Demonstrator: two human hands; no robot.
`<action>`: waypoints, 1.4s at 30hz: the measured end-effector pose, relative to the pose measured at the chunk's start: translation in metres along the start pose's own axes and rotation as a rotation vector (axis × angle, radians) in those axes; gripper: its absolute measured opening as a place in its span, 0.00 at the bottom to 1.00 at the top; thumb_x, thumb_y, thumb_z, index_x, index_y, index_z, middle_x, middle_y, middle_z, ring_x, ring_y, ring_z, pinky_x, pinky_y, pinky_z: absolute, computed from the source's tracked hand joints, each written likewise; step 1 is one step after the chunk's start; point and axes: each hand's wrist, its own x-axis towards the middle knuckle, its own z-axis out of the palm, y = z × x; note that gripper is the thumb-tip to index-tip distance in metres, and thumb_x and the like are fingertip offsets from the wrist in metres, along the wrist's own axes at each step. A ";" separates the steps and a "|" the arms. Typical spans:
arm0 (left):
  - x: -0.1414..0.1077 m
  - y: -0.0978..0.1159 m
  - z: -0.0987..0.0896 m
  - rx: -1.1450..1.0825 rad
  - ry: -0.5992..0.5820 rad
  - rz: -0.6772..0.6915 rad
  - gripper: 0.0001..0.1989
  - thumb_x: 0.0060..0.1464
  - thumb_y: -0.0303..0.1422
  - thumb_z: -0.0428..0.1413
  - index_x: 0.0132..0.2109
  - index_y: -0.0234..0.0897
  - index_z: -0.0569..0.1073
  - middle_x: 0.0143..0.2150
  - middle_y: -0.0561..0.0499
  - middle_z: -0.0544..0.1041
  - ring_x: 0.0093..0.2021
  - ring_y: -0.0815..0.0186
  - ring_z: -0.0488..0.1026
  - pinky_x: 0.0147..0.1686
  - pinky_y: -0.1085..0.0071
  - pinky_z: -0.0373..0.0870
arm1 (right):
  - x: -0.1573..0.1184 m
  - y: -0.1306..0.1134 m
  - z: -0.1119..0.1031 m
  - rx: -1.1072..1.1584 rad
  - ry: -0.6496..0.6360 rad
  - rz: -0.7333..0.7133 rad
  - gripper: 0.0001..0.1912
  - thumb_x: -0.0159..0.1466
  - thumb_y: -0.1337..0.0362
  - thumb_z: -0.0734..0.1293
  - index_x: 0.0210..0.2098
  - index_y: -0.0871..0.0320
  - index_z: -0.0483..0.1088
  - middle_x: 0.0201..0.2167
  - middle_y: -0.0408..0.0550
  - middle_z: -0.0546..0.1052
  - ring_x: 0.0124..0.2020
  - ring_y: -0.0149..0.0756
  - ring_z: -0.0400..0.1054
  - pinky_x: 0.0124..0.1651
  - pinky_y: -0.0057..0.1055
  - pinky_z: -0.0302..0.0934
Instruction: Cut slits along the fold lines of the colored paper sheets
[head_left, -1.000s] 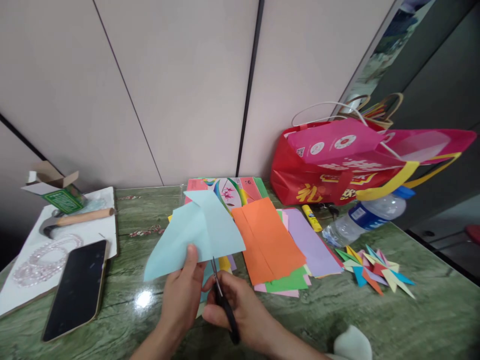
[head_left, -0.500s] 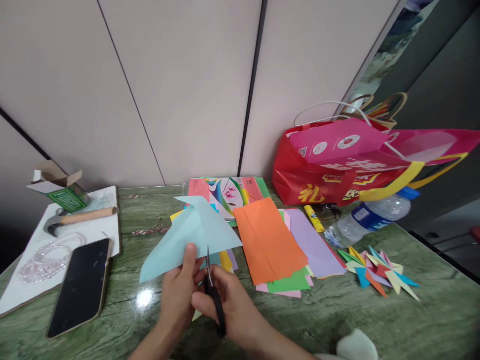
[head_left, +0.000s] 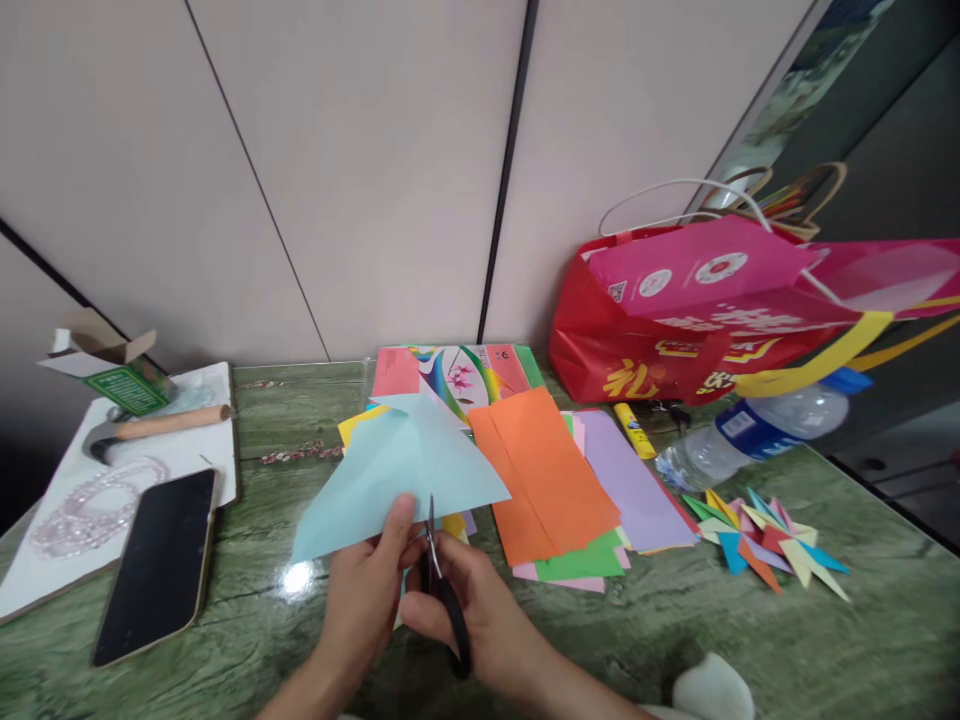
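Note:
Light blue paper (head_left: 390,460), creased and spread like a wide triangle, is pinched at its lower edge by my left hand (head_left: 371,590), thumb on top. Black-handled scissors (head_left: 450,610) sit in my right hand (head_left: 480,610), closed round the handles. Their blades point up and away from me against the paper's lower edge, close to my left thumb. Part of the blades is hidden by the fingers. Just right of the blue paper lies orange paper (head_left: 547,475) on green and pink sheets.
At left, a phone (head_left: 157,565), a hammer-like tool (head_left: 161,424), beads (head_left: 97,505) and a green box (head_left: 127,385). At right, a red bag (head_left: 637,340), a bottle (head_left: 765,425), a glue stick (head_left: 634,430), purple paper (head_left: 634,480) and folded paper stars (head_left: 765,540).
Both hands, the blue paper and the scissors have shifted slightly right in the view. The camera view has also moved a little. Both grips are the same.

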 end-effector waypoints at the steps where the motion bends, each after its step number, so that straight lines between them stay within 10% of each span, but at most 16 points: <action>1: 0.000 0.000 0.000 0.008 0.007 0.002 0.15 0.36 0.39 0.65 0.30 0.33 0.75 0.25 0.53 0.77 0.24 0.68 0.73 0.23 0.75 0.70 | 0.000 0.001 0.000 0.009 -0.010 -0.003 0.24 0.48 0.45 0.69 0.30 0.57 0.60 0.23 0.39 0.59 0.24 0.29 0.51 0.26 0.27 0.48; 42: -0.008 0.005 -0.003 0.435 0.077 0.243 0.20 0.38 0.49 0.57 0.28 0.35 0.76 0.31 0.45 0.81 0.35 0.53 0.77 0.39 0.62 0.71 | -0.006 0.012 -0.004 0.065 -0.007 -0.037 0.19 0.52 0.54 0.71 0.34 0.60 0.63 0.25 0.39 0.60 0.25 0.27 0.50 0.27 0.26 0.47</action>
